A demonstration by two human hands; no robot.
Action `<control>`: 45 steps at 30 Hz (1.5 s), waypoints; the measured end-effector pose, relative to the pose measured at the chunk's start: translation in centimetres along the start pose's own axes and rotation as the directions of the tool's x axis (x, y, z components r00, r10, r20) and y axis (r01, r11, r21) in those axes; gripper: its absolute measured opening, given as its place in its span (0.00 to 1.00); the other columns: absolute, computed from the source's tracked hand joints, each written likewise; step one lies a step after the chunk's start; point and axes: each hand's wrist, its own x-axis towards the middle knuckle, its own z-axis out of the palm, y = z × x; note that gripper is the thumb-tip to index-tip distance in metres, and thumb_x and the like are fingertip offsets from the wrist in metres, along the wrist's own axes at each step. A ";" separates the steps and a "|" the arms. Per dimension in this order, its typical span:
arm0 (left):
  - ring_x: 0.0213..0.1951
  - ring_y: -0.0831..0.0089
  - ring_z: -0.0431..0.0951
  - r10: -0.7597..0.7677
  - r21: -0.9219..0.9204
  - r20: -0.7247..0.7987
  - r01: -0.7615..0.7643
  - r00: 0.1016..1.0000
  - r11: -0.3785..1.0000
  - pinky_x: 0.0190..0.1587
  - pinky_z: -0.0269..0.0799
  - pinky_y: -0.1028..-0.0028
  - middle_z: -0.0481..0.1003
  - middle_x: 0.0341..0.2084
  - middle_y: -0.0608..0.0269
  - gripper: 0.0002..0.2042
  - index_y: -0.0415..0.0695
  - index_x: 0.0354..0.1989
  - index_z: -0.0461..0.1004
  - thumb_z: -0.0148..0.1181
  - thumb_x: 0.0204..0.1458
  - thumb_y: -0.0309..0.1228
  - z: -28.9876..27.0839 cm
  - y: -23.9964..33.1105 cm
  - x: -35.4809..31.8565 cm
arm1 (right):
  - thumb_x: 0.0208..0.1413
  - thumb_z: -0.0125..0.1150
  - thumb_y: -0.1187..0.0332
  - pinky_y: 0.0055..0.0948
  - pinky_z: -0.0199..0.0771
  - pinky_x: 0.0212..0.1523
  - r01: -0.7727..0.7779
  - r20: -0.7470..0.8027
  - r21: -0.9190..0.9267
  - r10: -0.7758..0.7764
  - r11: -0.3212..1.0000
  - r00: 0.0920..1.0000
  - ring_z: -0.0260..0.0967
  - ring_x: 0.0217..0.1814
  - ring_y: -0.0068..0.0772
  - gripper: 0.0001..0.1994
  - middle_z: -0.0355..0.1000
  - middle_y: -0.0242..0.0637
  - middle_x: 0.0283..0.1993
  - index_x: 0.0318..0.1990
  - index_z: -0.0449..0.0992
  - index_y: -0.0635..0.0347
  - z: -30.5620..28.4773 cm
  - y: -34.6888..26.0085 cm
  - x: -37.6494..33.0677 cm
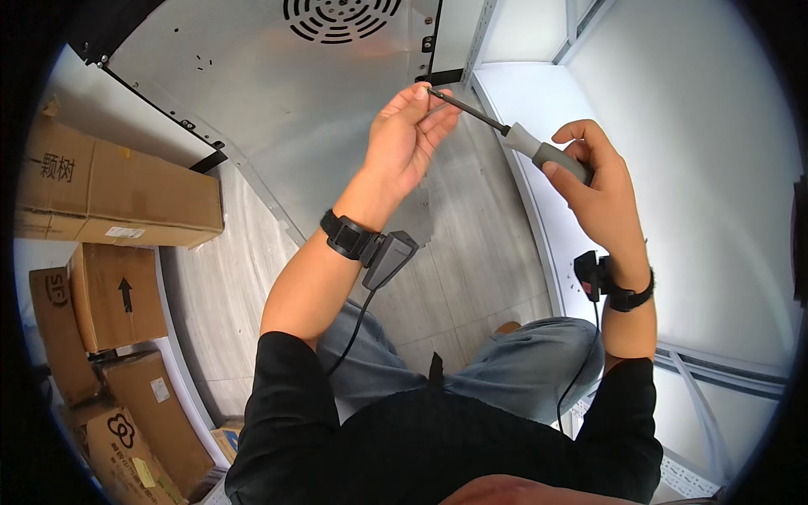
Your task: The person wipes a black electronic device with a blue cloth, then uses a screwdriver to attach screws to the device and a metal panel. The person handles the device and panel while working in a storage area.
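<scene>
My right hand [602,181] is wrapped round the grey handle of a screwdriver [526,143], whose dark shaft points up and to the left. At the tip of that shaft, the thumb and forefinger of my left hand [404,139] are pinched together. Whatever small thing sits between those fingertips is too small to make out. Both hands are raised in front of a large metal panel [286,109] with slotted vents near its top and dark brackets along its edges; the screwdriver's tip is by the panel's right edge.
Cardboard boxes [139,198] are stacked along the left side. To the right runs a white shelf [543,189] with a metal frame, and small dark bits lie on it near my right wrist. Cables [358,332] hang from devices strapped to both wrists. Below is a wood-patterned floor [471,244].
</scene>
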 end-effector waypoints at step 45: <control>0.32 0.71 0.78 -0.003 0.276 -0.042 0.015 0.999 0.961 0.36 0.77 0.74 0.78 0.37 0.55 0.13 0.35 0.47 0.71 0.47 0.62 0.31 -1.1 0.6 3.1 | 0.50 0.64 0.71 0.26 0.69 0.25 -0.062 -0.159 0.516 0.167 0.855 0.973 0.69 0.25 0.26 0.17 0.70 0.41 0.37 0.46 0.68 0.67 14.0 1.2 -2.7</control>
